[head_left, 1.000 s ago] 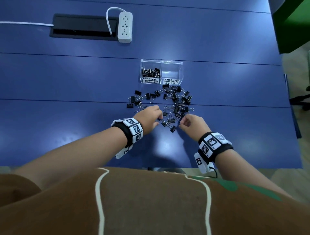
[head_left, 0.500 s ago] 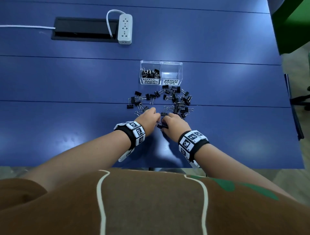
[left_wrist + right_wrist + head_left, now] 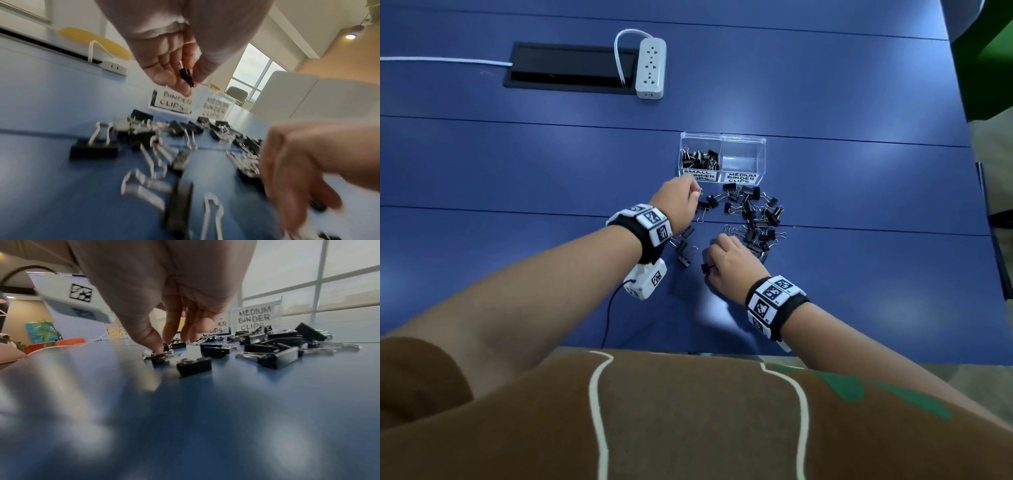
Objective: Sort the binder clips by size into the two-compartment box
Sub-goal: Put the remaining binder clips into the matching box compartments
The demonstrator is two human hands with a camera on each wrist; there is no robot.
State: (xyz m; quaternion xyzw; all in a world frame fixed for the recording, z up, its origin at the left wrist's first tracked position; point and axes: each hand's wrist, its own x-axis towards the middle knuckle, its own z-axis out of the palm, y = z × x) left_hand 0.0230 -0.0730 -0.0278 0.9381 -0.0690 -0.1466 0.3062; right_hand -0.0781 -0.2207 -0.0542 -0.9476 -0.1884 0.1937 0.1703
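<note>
A clear two-compartment box (image 3: 722,138) stands on the blue table; its left half, labelled small binder clips, holds several black clips (image 3: 700,159), and the medium half looks empty. A heap of black binder clips (image 3: 755,219) lies in front of it. My left hand (image 3: 681,202) hovers just before the small label and pinches a small black clip (image 3: 186,77) between thumb and fingers. My right hand (image 3: 726,260) is low at the heap's near edge, thumb and forefinger pinching a small clip (image 3: 161,355) that rests on the table.
A white power strip (image 3: 651,68) and a black cable slot (image 3: 571,66) lie at the far side of the table. More loose clips (image 3: 683,248) lie between my two hands. The table's near edge runs just behind my wrists.
My left hand has lifted away from the right one and travelled forward to the box with a small clip. The right hand stayed at the near edge of the heap, fingers down on a clip.
</note>
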